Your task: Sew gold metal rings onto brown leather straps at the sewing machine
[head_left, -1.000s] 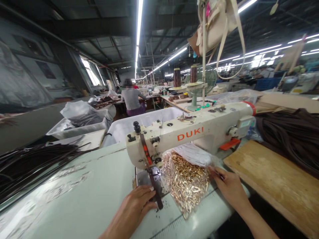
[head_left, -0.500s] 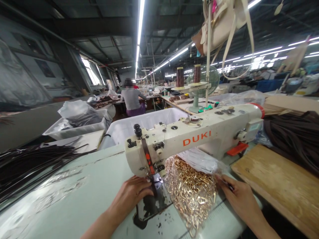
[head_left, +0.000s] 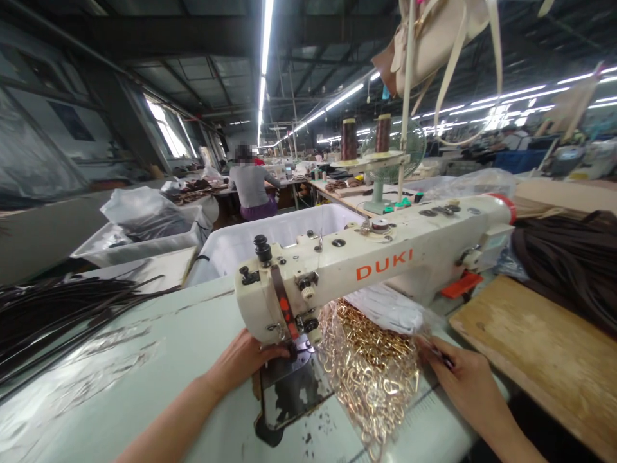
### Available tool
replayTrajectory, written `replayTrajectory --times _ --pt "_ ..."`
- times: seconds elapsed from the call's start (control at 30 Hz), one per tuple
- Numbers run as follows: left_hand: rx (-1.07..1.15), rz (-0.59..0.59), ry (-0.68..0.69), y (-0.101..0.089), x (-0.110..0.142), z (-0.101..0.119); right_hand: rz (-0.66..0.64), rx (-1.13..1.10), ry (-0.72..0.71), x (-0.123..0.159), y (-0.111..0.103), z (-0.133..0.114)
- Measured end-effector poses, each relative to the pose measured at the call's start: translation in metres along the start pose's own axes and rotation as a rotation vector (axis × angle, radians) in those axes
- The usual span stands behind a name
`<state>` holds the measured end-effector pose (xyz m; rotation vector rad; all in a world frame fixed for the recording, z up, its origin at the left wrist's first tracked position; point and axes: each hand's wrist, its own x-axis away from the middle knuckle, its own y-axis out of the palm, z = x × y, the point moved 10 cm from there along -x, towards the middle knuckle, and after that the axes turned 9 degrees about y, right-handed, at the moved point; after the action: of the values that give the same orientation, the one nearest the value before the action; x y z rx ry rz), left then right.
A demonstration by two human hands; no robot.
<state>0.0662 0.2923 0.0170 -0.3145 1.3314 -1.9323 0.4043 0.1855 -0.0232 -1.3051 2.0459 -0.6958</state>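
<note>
A white sewing machine (head_left: 380,263) marked DUKI stands on the pale green table (head_left: 159,360). My left hand (head_left: 243,357) is at its needle end, thumb stretched toward the presser foot (head_left: 295,349). The other fingers are mostly hidden behind the machine head. Under the machine arm lies a clear plastic bag of gold-coloured metal clasps (head_left: 371,366), with white plastic (head_left: 388,308) behind them. My right hand (head_left: 457,373) is closed at the bag's right edge, around a small slim dark tool (head_left: 446,361). The tool's kind is unclear.
Dark straps (head_left: 62,321) lie at left, more brown straps (head_left: 573,263) at right. A wooden board (head_left: 535,347) is beside the table. Behind the machine are a white bin (head_left: 231,244), thread cones (head_left: 349,140) and a hanging beige bag (head_left: 434,48). A person (head_left: 250,186) sits farther off.
My left hand has shifted left and farther behind the machine head, its thumb now pointing at the presser foot. The right hand stays by the bag of clasps. The view has shifted slightly.
</note>
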Motion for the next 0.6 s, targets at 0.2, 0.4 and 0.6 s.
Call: replayTrajectory --times 0.2,0.4,0.6 --pt "-0.01 -0.05 0.11 0.001 -0.006 -0.001 0.044 0.001 -0.004 -0.001 -0.003 0.005" --pt "-0.056 -0.022 0.104 -0.003 -0.001 0.01 0.01 0.01 -0.009 0.0 -0.001 0.001" --pt "-0.41 -0.089 0.108 0.011 0.025 0.035 0.018 -0.007 -0.015 0.003 -0.005 -0.009"
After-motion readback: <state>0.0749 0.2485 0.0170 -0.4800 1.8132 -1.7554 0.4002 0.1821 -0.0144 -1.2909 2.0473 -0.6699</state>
